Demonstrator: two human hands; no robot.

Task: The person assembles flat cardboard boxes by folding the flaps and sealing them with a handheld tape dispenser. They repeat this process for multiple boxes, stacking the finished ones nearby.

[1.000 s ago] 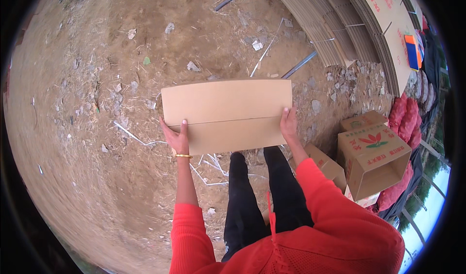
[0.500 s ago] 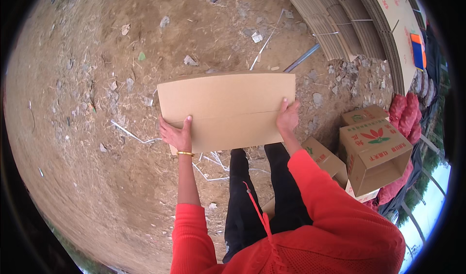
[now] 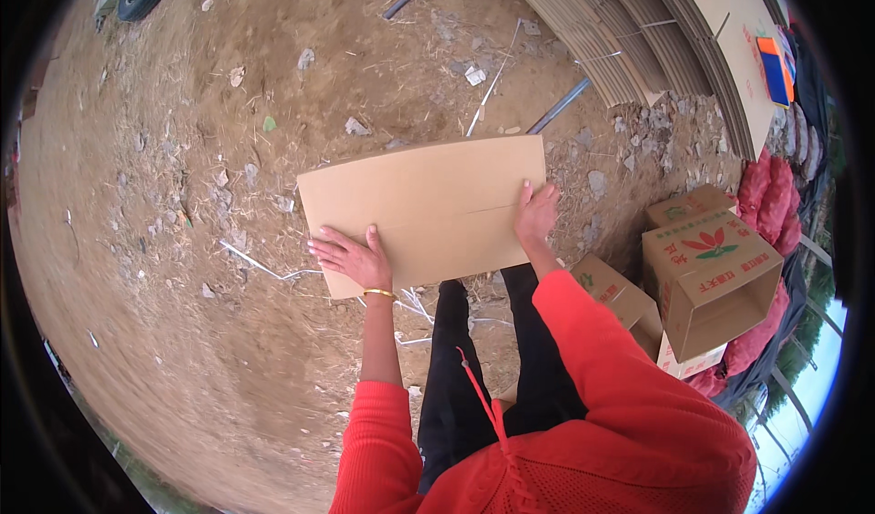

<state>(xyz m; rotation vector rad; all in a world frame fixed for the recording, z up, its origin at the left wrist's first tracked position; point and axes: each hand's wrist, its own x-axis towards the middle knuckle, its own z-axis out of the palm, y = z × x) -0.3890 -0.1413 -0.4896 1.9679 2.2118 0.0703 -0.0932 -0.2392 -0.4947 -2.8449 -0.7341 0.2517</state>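
Note:
A plain brown cardboard box is in front of my legs, its broad face turned up and a seam running across part of it. It tilts slightly, with the right end higher in the picture. My left hand lies flat on the face near the lower left edge, fingers spread. At the right edge, my right hand grips the box, its thumb on the face and some fingers hidden beyond the edge. Whether the box rests on the ground or hangs above it, I cannot tell.
Printed cartons stand at right, one open, beside red mesh sacks. Bundles of flattened cardboard lie at upper right, with an orange and blue item on top. Metal pipes, white straps and scraps litter the dirt.
My left hand has slid inward from the left edge onto the box's face and spread its fingers. The box has tilted, its left end lower. The right hand stays at the right edge.

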